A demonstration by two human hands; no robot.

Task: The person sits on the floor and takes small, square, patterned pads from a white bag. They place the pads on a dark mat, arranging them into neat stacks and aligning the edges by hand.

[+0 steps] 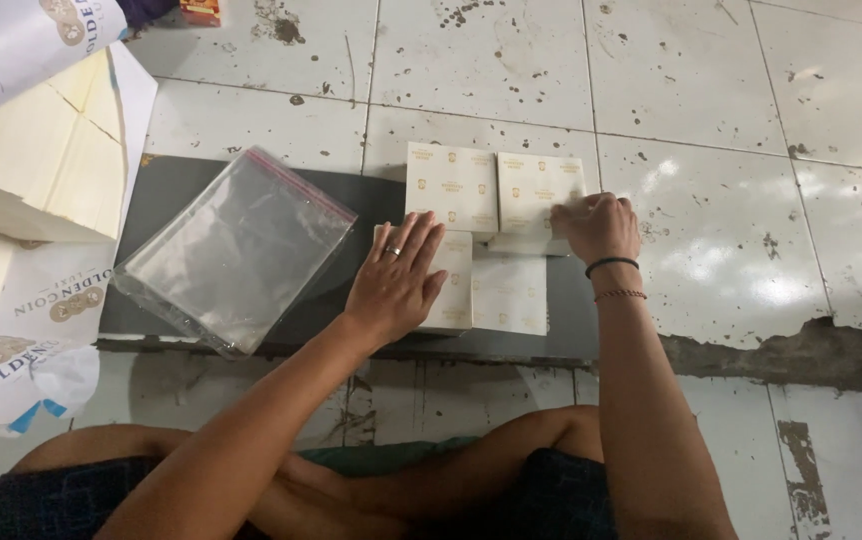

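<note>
Seen from above, both bare forearms are reaching forward from crossed legs. The left hand is lying flat, palm down, fingers together, wearing a ring. The right hand is curling its fingers downward, its wrist wearing two thin bracelets.

Boxes: cream card, matt, faint gold print. Mat beneath them: dark, smooth, dull. Bag left of boxes: clear plastic film, glossy, creased. Floor around the mat: white glazed tile, shiny, speckled with dirt, chipped to rough grey at right. Sheets far left: paper, matt.
</note>
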